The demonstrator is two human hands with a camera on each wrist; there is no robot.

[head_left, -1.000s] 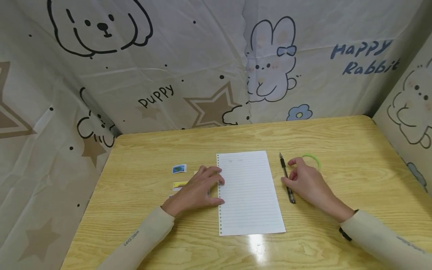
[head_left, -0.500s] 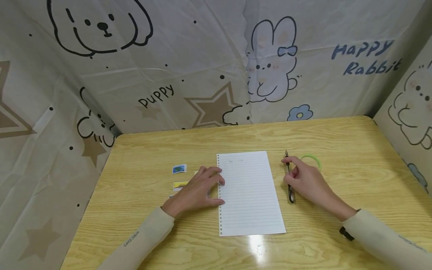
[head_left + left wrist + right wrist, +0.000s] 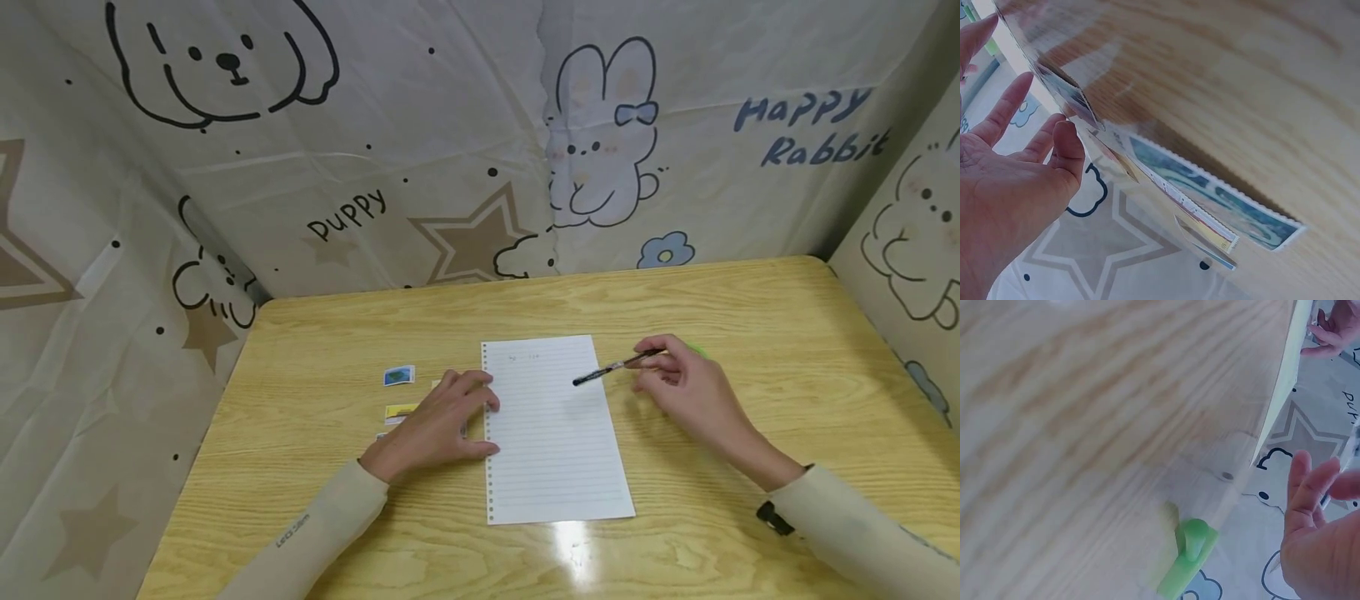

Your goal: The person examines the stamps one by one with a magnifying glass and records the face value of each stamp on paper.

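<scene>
My right hand [image 3: 693, 396] pinches a pen [image 3: 611, 369] between thumb and fingers, to the right of a lined sheet of paper [image 3: 555, 450]. The pen slants down to the left, its dark end over the sheet. Faint writing shows near the paper's top. Along the sheet's punched left edge my left hand [image 3: 442, 417] rests with spread, slightly bent fingers touching it. Under and beside that hand lie several stamps, among them a blue one [image 3: 399, 375] and a yellow one [image 3: 399, 412]. A larger green-blue stamp [image 3: 1216, 197] shows in the left wrist view.
A light green object [image 3: 1188, 556] lies by my right hand, mostly hidden behind it in the head view; its kind is unclear. The wooden table [image 3: 787, 333] meets a printed cloth [image 3: 360, 108] at its back and sides.
The pen lay on the table right of the paper; my right hand has taken hold of it, lifted it and swung its lower end left over the sheet. The left hand stays still.
</scene>
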